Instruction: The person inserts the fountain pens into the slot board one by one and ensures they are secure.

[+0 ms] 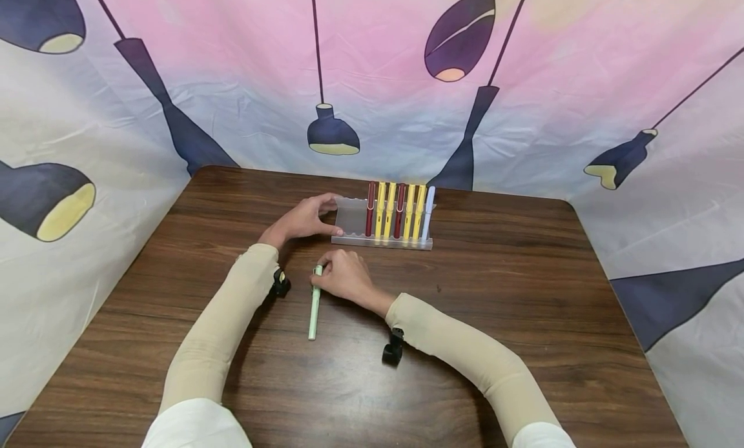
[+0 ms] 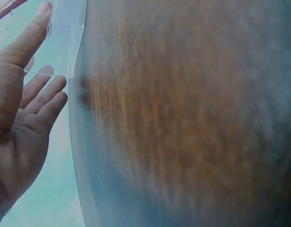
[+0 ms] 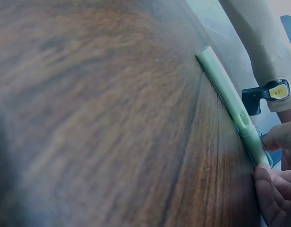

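Note:
A clear plastic pen stand (image 1: 351, 219) is at the back of the table, with pens leaning in its middle and right part. My left hand (image 1: 307, 219) holds the stand's left end, thumb at the front corner and fingers at the back. In the left wrist view, the fingers of the left hand (image 2: 27, 104) look fairly straight beside the clear plastic. In front of the stand, a light green pen (image 1: 314, 312) lies on the table, pointing toward me. My right hand (image 1: 344, 275) pinches its far, clip end, as the right wrist view shows on the pen (image 3: 225, 90).
In the stand are two dark red pens (image 1: 370, 209), several yellow pens (image 1: 390, 209) and a pale blue pen (image 1: 428, 212) at the right end. The brown wooden table (image 1: 523, 306) meets a patterned cloth (image 1: 383, 125) behind. Each wrist wears a small black camera (image 1: 392, 350).

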Action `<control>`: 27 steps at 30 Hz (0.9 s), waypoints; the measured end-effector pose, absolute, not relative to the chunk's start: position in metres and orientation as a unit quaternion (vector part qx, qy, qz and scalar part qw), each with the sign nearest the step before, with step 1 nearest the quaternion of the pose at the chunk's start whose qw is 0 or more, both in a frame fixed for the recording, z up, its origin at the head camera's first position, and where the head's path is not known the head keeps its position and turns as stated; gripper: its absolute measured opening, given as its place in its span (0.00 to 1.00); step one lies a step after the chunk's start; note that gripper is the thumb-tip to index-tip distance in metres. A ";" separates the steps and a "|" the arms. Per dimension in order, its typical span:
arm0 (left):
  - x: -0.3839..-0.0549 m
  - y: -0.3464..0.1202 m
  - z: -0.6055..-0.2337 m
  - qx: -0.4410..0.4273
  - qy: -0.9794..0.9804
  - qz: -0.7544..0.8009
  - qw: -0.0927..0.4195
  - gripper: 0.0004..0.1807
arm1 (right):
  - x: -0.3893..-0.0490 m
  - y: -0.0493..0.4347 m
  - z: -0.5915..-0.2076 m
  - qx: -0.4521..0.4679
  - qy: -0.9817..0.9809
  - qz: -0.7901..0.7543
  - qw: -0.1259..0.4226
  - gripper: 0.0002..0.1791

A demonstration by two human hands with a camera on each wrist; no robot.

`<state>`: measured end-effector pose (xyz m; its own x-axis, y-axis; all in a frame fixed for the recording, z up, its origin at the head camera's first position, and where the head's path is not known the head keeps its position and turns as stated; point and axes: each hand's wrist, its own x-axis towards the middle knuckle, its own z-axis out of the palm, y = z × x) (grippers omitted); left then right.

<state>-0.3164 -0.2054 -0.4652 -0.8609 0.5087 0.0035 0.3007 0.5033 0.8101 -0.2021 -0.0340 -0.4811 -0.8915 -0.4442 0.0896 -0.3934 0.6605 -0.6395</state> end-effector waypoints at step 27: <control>-0.316 -0.208 -0.466 0.241 0.865 0.423 0.118 0.45 | -0.200 -0.043 -0.479 -0.229 0.927 -0.293 0.036 0.22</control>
<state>-0.3156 -0.2080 -0.4658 -0.8565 0.5162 0.0001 0.3169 0.5255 0.7896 -0.1997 -0.0433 -0.4790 -0.8926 -0.4459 0.0674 -0.4035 0.7230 -0.5608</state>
